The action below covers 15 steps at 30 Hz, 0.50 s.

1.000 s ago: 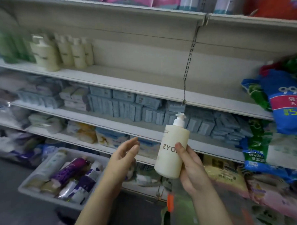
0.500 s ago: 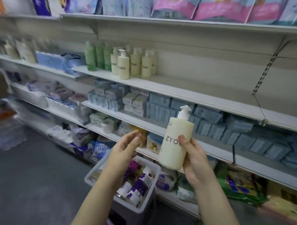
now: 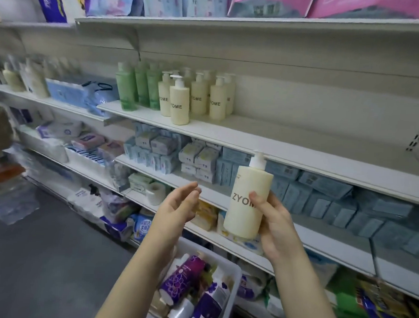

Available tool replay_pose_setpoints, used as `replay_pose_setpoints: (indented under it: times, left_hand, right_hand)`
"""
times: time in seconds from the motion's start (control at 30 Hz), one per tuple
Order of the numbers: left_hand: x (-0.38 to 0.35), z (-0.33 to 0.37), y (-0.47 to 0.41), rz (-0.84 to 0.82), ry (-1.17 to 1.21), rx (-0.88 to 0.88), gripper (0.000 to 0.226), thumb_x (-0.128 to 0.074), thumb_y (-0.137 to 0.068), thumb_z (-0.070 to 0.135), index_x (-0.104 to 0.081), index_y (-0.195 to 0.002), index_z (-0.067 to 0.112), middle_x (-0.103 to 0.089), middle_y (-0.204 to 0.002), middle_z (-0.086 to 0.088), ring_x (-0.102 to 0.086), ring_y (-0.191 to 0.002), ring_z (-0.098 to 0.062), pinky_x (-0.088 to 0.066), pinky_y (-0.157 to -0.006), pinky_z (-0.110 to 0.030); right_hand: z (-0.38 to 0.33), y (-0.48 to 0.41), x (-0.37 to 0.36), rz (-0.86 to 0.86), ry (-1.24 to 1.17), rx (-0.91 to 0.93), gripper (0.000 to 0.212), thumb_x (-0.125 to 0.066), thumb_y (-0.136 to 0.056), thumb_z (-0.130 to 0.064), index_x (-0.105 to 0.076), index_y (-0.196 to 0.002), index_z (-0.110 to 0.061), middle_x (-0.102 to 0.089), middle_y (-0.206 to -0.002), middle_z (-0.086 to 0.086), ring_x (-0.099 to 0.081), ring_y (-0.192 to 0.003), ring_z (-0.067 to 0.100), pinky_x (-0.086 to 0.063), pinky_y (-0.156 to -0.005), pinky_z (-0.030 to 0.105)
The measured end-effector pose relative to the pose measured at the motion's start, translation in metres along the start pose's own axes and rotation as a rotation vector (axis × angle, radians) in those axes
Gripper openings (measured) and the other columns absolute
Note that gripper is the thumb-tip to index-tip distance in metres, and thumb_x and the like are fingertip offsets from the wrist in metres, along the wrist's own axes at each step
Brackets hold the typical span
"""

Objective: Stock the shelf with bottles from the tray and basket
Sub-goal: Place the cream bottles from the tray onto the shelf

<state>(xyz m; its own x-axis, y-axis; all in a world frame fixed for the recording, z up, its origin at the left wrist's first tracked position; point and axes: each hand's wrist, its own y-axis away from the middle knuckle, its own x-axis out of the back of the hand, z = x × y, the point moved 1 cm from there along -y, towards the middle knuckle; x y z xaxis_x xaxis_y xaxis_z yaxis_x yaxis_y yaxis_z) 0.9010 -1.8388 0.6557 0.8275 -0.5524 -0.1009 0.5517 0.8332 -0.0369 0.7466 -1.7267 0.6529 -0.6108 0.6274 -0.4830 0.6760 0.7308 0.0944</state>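
My right hand point(image 3: 274, 224) grips a cream pump bottle point(image 3: 246, 196) marked ZYOME, upright, in front of the lower shelves. My left hand point(image 3: 177, 205) hovers just left of it, fingers relaxed, holding nothing and apart from the bottle. Several matching cream ZYOME bottles point(image 3: 179, 102) stand on the white shelf point(image 3: 288, 140) at upper middle, beside green bottles point(image 3: 137, 86). Right of them the shelf surface is bare. Below my arms, a white tray point(image 3: 235, 277) holds several purple and white bottles point(image 3: 184, 278) lying on their sides.
Blue boxed packs point(image 3: 322, 195) fill the shelf below the bottles. Tissue packs point(image 3: 84, 139) and wrapped goods sit on the lower left shelves. Pink and blue bags point(image 3: 270, 5) line the top shelf. Grey floor point(image 3: 43, 259) lies at the lower left.
The view has swung left and nearer, bringing the row of cream bottles to the middle. My hands and the held bottle keep their pose; the tray now sits under my arms.
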Motion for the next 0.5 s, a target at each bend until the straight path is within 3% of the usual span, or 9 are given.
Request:
replay_pose_setpoints:
  times: [0.17,0.37,0.5]
  left_hand:
    - [-0.004,0.002,-0.05,0.006,-0.018,-0.039,0.028,-0.055,-0.095,0.031,-0.061,-0.122,0.031,-0.067,-0.118,0.012,-0.063,-0.107,-0.004,-0.051,-0.093,-0.03]
    - [0.003,0.006,-0.091,0.033,-0.006,-0.062,0.028,-0.055,-0.094,0.033,-0.06,-0.121,0.031,-0.068,-0.116,0.013,-0.063,-0.107,-0.005,-0.05,-0.088,-0.027]
    - [0.005,0.011,-0.124,0.027,-0.011,-0.078,0.026,-0.056,-0.095,0.032,-0.06,-0.12,0.033,-0.067,-0.117,0.013,-0.062,-0.109,-0.006,-0.05,-0.089,-0.028]
  right_hand:
    - [-0.006,-0.053,-0.011,-0.043,0.034,0.033,0.049,-0.072,-0.07,-0.026,-0.064,-0.118,-0.019,-0.073,-0.11,0.004,-0.067,-0.102,0.021,-0.057,-0.076,0.038]
    - [-0.016,-0.098,-0.027,-0.072,0.074,0.048,0.055,-0.072,-0.07,-0.024,-0.062,-0.123,-0.015,-0.072,-0.113,0.008,-0.065,-0.108,0.028,-0.055,-0.087,0.045]
    - [-0.021,-0.119,-0.037,-0.082,0.094,0.083,0.052,-0.071,-0.071,-0.025,-0.062,-0.122,-0.018,-0.073,-0.109,0.004,-0.068,-0.1,0.02,-0.056,-0.077,0.038]
